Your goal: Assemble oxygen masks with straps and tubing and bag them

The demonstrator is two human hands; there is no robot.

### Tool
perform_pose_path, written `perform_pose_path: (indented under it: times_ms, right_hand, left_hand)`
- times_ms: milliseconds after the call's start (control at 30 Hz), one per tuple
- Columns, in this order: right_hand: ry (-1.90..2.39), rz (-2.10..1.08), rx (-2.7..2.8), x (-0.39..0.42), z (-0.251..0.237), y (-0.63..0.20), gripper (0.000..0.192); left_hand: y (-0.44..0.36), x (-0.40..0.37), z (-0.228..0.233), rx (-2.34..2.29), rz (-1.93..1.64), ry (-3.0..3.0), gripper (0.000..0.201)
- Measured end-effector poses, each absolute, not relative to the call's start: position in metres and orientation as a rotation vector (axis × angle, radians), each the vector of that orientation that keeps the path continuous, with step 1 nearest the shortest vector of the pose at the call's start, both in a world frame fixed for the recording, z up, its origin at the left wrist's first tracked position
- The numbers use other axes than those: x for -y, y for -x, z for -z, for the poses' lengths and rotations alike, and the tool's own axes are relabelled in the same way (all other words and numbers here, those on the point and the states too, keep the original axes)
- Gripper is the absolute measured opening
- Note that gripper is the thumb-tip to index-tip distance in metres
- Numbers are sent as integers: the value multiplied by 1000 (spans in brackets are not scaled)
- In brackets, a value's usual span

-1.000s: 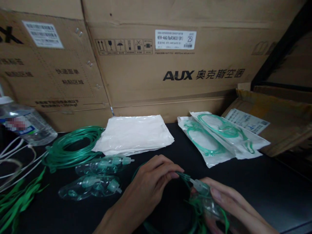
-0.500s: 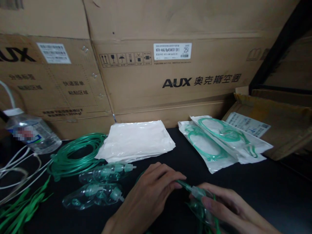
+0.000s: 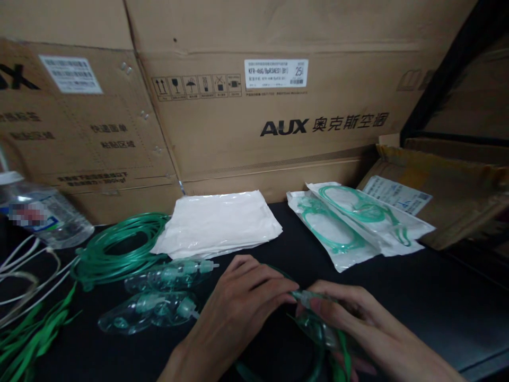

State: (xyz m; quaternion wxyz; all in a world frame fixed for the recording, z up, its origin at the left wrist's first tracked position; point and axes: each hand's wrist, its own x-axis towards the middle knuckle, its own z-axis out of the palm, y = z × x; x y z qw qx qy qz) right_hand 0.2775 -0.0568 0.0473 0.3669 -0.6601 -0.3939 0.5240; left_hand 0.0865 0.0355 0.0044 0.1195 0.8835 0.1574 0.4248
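My right hand (image 3: 350, 313) is closed around a clear green-tinted face mask (image 3: 318, 330), near the connector (image 3: 305, 298) on it. A flat green strap (image 3: 345, 353) hangs from the mask below my fingers. The fingers of my left hand (image 3: 248, 302) pinch thin green tubing (image 3: 284, 272) right at that connector; the tube's end is hidden by my fingertips. Left of my hands lie two more clear masks, a nearer one (image 3: 131, 317) and a farther one (image 3: 159, 277). Coiled green tubing (image 3: 89, 260) rests behind them.
White flat pouches (image 3: 222, 220) are stacked at the back middle. To their right lie two packed tubing sets, one overlapping the other (image 3: 353, 212). Green straps (image 3: 35, 339), white cables (image 3: 24, 292) and a clear bottle (image 3: 59, 217) sit left. Large cardboard (image 3: 318, 32) stands behind; a carton (image 3: 449, 201) stands right.
My right hand has moved left with the mask, bringing its connector up against my left fingertips. Less tubing shows between the hands. The whole view has shifted slightly.
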Motion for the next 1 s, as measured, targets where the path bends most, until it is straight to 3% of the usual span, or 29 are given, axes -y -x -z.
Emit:
perform_pose_path:
  times_ms: [333,567,867,1000]
  right_hand:
    - [1797,-1009,1232,62,-36,-284,56]
    - [1512,-732,1886,48,-35,-288,24]
    - [1520,-463,1960,52,-21,-304,38]
    - [1360,-157,2145,52,-19,-316,39]
  left_hand:
    - [-86,-33,0,-536,-1137,-2640,12]
    - [-86,-34,-2,-583,-1032,-2668,17]
    - [-87,-33,-6,-642,-1027,-2495,11]
    - [-86,-31,-9,-647,-936,-2382,10]
